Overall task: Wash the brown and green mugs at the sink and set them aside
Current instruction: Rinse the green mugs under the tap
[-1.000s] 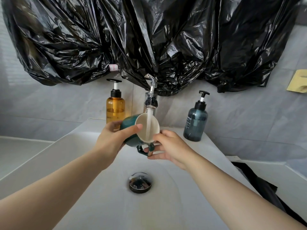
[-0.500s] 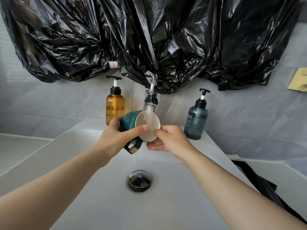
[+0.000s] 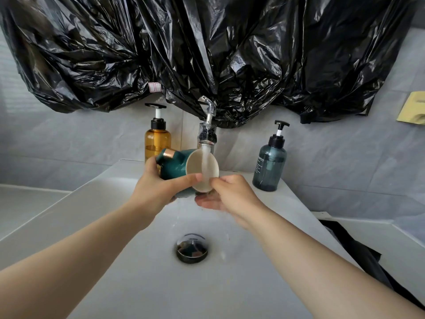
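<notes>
The green mug (image 3: 176, 168) lay sideways under the faucet (image 3: 207, 134) stream over the sink (image 3: 115, 261), gripped round its body by the left hand (image 3: 158, 192), mouth facing the right hand (image 3: 232, 194), whose thumb touched the rim, fingers (image 3: 205, 202) straight beneath.

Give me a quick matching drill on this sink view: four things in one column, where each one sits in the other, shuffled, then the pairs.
Things
1. green mug
2. amber pump bottle
3. blue-grey pump bottle
4. drain plug

Places
A. on the ledge, right of the tap
B. at the bottom of the sink
C. on its side under the running water, gripped by the left hand
D. on the ledge, left of the tap

Pairs: 1-C, 2-D, 3-A, 4-B
</notes>
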Demonstrator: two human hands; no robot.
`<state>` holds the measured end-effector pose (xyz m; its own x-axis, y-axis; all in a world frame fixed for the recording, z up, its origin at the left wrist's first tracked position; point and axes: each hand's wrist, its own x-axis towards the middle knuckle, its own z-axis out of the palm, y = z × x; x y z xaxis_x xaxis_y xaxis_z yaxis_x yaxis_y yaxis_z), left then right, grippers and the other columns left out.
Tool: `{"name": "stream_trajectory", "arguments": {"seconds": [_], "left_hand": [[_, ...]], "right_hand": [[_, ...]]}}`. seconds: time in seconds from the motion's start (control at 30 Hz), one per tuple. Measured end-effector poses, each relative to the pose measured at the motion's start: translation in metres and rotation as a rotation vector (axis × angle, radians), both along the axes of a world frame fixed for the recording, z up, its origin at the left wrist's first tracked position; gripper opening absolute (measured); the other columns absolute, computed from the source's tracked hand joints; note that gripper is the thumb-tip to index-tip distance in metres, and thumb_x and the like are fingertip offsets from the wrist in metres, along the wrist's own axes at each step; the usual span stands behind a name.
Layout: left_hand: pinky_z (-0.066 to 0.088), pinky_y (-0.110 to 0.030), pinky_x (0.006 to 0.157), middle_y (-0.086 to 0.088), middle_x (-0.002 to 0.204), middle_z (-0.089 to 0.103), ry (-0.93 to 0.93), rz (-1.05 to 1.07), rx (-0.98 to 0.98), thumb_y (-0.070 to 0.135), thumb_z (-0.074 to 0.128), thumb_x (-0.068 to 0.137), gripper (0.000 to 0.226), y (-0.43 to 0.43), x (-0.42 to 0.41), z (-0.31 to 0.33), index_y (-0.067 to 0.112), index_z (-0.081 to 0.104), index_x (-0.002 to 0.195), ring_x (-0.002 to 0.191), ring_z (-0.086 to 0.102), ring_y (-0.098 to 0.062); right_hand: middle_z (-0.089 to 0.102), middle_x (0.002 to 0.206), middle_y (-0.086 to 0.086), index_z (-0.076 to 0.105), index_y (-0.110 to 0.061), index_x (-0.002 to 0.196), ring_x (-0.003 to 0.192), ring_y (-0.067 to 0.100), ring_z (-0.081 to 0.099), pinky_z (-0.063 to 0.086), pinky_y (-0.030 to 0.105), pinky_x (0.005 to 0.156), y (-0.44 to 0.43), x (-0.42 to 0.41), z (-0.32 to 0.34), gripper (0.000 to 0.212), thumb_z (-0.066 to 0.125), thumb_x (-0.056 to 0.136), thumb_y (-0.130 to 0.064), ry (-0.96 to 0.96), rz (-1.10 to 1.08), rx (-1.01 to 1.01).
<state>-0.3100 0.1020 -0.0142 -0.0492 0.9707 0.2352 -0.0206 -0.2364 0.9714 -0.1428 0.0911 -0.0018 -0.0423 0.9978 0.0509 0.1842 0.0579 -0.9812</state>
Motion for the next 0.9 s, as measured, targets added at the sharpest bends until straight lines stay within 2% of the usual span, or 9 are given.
{"name": "stream_trajectory", "arguments": {"seconds": [0.1,0.23,0.37,0.43,0.53,0.67,0.73,0.8,0.9], "left_hand": [[0.061,-0.046,0.081,-0.003,0.115,0.068,-0.056,0.001,0.002,0.049,0.089,0.037,0.093,0.000,0.001,0.001,0.026,0.055,0.121,0.098,0.072,-0.024],[0.059,-0.045,0.088,0.001,0.113,0.070,0.034,0.005,0.055,0.061,0.086,0.040,0.089,0.000,-0.001,0.001,0.033,0.059,0.120,0.103,0.070,-0.022],[0.058,-0.043,0.089,0.000,0.120,0.066,0.033,0.006,0.045,0.064,0.088,0.034,0.106,0.002,0.000,0.001,0.032,0.050,0.127,0.104,0.069,-0.021],[0.060,-0.043,0.085,-0.003,0.121,0.065,0.000,-0.010,0.030,0.056,0.086,0.038,0.098,0.002,-0.001,0.001,0.027,0.053,0.126,0.102,0.070,-0.023],[0.058,-0.045,0.089,0.000,0.117,0.067,0.056,0.026,0.042,0.061,0.079,0.044,0.085,0.001,-0.001,0.000,0.032,0.059,0.122,0.104,0.068,-0.023],[0.058,-0.043,0.090,0.001,0.120,0.063,0.084,0.029,0.004,0.069,0.084,0.037,0.105,0.000,0.000,0.001,0.030,0.052,0.130,0.105,0.067,-0.022],[0.061,-0.038,0.080,-0.001,0.120,0.062,0.003,-0.031,-0.041,0.056,0.091,0.038,0.104,-0.002,0.003,0.001,0.024,0.050,0.128,0.099,0.070,-0.020],[0.062,-0.036,0.075,0.000,0.115,0.061,0.000,-0.015,-0.028,0.047,0.091,0.044,0.092,-0.004,0.006,0.000,0.023,0.050,0.123,0.093,0.071,-0.018],[0.060,-0.039,0.083,0.003,0.113,0.060,0.127,0.061,-0.008,0.062,0.082,0.034,0.101,-0.004,0.006,0.000,0.024,0.048,0.122,0.098,0.068,-0.018]], "right_hand": [[0.073,0.080,0.018,0.064,0.008,0.103,0.065,0.022,0.072,0.059,0.025,0.060,-0.002,0.000,0.005,0.026,0.046,0.098,-0.010,0.023,0.043,-0.033],[0.071,0.086,0.026,0.061,0.004,0.089,0.072,0.029,0.074,0.062,0.033,0.068,0.001,0.010,0.009,0.021,0.050,0.098,-0.011,-0.144,-0.032,0.097],[0.069,0.083,0.024,0.061,0.013,0.103,0.067,0.027,0.072,0.060,0.033,0.071,0.000,0.003,0.003,0.024,0.046,0.097,-0.006,0.005,0.009,0.022],[0.070,0.084,0.020,0.062,0.009,0.106,0.069,0.025,0.072,0.061,0.030,0.073,-0.002,0.002,0.005,0.024,0.047,0.098,-0.009,0.083,0.054,-0.037],[0.072,0.089,0.024,0.064,0.006,0.105,0.072,0.026,0.072,0.060,0.025,0.063,-0.001,0.008,0.010,0.026,0.051,0.099,-0.016,-0.040,0.029,0.005],[0.072,0.083,0.022,0.061,0.011,0.103,0.067,0.026,0.073,0.055,0.019,0.052,-0.003,0.007,0.008,0.024,0.046,0.097,-0.007,-0.065,0.015,0.010],[0.071,0.073,0.014,0.063,0.009,0.104,0.068,0.026,0.073,0.057,0.023,0.059,-0.004,0.004,0.008,0.024,0.045,0.096,-0.006,0.008,0.034,-0.040],[0.070,0.080,0.020,0.061,0.009,0.110,0.064,0.024,0.073,0.060,0.027,0.062,-0.004,0.003,0.008,0.026,0.045,0.096,-0.006,0.044,0.066,-0.096],[0.071,0.087,0.025,0.061,0.009,0.109,0.071,0.027,0.073,0.062,0.029,0.066,-0.002,0.008,0.011,0.026,0.045,0.097,-0.008,-0.073,0.048,-0.076]]}}
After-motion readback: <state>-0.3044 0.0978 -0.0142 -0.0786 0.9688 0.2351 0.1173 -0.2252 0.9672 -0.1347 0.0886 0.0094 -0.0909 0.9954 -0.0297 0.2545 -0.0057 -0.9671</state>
